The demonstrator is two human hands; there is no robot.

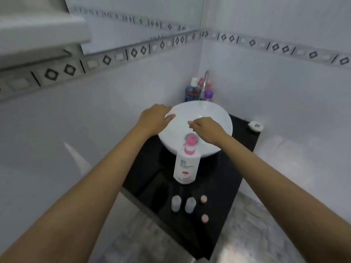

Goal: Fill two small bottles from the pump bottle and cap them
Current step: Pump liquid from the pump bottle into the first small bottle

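Note:
A white pump bottle [185,168] with a pink pump head stands on the black counter [218,186] in front of the white basin [201,114]. Near the counter's front edge stand two small clear bottles [175,203] [190,204], uncapped, side by side. Two pink caps [203,199] [205,218] lie to their right. My left hand [154,118] rests on the basin's left rim, fingers apart, holding nothing. My right hand [204,128] hovers over the basin, fingers loosely curled, nothing visible in it.
A curved tap [205,82] and several toiletry bottles [192,91] stand behind the basin in the tiled corner. A small white object [255,126] sits at the counter's far right. A white ledge juts out at the upper left.

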